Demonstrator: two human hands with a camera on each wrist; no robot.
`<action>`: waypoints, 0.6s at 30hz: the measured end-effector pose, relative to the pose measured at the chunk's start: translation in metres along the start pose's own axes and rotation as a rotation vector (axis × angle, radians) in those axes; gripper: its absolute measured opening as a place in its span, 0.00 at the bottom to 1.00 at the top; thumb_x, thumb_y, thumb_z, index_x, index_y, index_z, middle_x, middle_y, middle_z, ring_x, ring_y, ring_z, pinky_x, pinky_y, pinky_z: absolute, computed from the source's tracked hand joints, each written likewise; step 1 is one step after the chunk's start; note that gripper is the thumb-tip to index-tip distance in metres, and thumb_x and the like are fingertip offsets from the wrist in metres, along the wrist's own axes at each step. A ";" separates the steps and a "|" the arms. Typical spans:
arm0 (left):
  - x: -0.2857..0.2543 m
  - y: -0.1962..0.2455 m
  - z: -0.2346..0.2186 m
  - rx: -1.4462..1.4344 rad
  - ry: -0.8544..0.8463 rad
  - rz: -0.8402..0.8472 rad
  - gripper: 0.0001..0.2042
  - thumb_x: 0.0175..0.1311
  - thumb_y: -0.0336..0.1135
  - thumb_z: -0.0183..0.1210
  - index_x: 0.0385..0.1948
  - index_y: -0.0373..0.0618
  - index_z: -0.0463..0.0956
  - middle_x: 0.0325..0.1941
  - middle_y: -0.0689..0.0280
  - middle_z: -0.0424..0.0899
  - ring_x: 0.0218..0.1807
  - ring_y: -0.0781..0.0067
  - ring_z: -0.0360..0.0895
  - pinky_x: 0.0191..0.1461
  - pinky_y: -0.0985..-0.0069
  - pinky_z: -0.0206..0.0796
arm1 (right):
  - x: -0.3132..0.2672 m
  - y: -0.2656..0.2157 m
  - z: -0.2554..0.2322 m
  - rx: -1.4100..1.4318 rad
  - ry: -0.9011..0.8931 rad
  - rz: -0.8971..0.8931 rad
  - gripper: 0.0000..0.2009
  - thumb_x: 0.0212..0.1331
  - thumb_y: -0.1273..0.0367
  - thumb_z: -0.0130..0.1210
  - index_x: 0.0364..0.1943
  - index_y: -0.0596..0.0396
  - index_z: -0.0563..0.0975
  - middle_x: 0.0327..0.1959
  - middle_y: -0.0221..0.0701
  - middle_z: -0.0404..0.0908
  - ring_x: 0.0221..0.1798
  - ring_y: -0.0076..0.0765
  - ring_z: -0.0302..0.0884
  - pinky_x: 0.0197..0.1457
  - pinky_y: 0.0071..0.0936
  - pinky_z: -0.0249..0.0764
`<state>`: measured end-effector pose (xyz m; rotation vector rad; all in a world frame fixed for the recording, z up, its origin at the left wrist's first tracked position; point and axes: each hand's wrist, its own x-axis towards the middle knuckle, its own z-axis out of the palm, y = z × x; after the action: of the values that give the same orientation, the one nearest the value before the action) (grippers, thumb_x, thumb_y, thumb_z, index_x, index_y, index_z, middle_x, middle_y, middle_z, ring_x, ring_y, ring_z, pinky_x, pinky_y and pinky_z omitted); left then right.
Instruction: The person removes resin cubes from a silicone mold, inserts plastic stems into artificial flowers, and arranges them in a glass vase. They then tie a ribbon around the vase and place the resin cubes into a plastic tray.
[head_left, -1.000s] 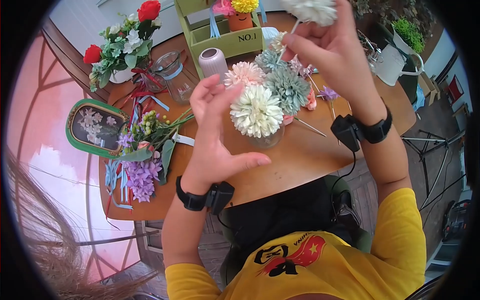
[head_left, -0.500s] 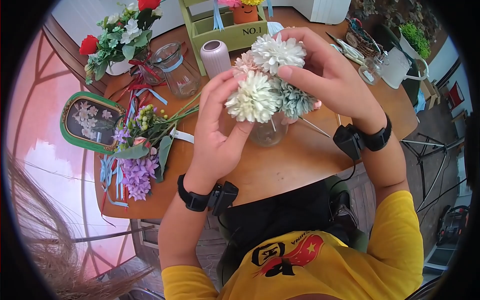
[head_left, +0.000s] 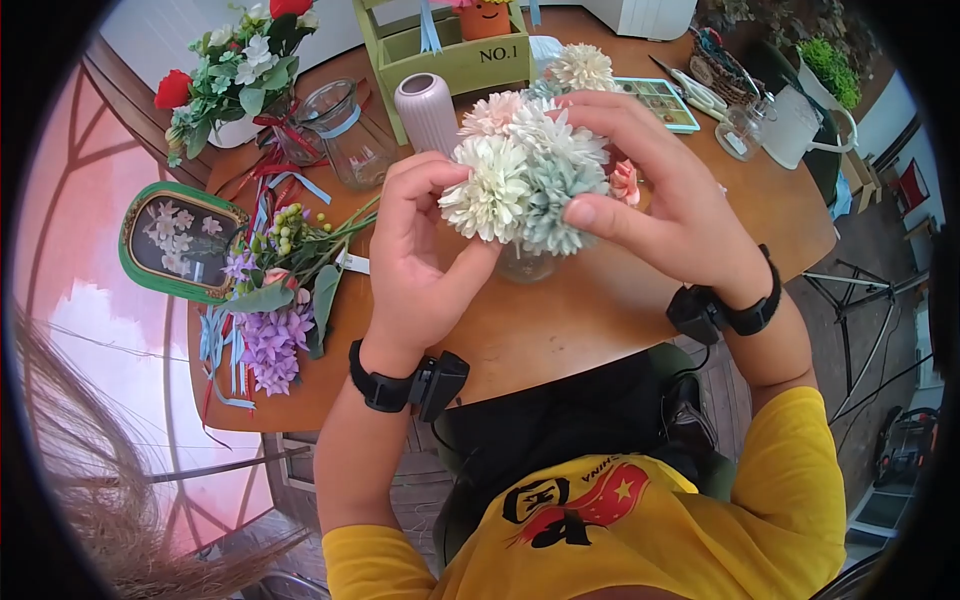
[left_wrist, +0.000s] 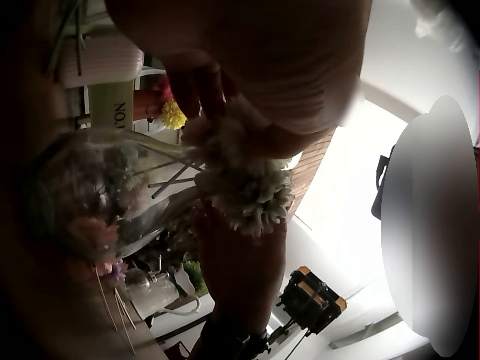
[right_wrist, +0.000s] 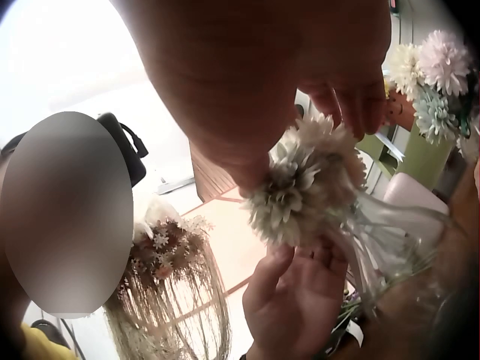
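Observation:
A cluster of artificial flowers stands in a clear glass vase (head_left: pixel 525 266): a cream bloom (head_left: pixel 485 188), a white bloom (head_left: pixel 552 138), a pale pink one (head_left: pixel 490 114) and a blue-green one (head_left: pixel 555 205). My left hand (head_left: pixel 420 255) curves round the cream bloom's left side, fingertips at its upper edge and thumb below. From the right, my right hand (head_left: pixel 680 195) holds the white and blue-green blooms between fingers and thumb. Crossed stems (left_wrist: pixel 174 176) show inside the vase neck in the left wrist view.
Behind the cluster are more blooms (head_left: pixel 582 68), a lilac vase (head_left: pixel 428 115) and a green crate (head_left: pixel 450 72). A glass jug (head_left: pixel 352 145), a framed picture (head_left: pixel 185 243) and a purple bouquet (head_left: pixel 268 345) lie leftward. Pliers (head_left: pixel 697 92) and a small bottle (head_left: pixel 740 135) are at right.
The white bloom, held high by its stem a second ago, has come down among the others in the vase. My left hand has moved in against the cream bloom.

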<state>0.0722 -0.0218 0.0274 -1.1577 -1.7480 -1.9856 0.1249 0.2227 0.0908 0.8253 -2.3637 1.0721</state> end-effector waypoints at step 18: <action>0.003 0.010 0.005 -0.192 0.042 -0.146 0.41 0.53 0.19 0.55 0.73 0.44 0.51 0.63 0.59 0.65 0.66 0.63 0.70 0.70 0.66 0.65 | -0.015 -0.001 0.003 0.128 0.297 0.137 0.24 0.80 0.57 0.45 0.72 0.56 0.66 0.67 0.33 0.73 0.68 0.31 0.70 0.65 0.27 0.68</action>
<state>0.0782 -0.0190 0.0367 -1.0613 -1.6956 -2.2897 0.1363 0.2250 0.0802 0.5096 -2.1428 1.3136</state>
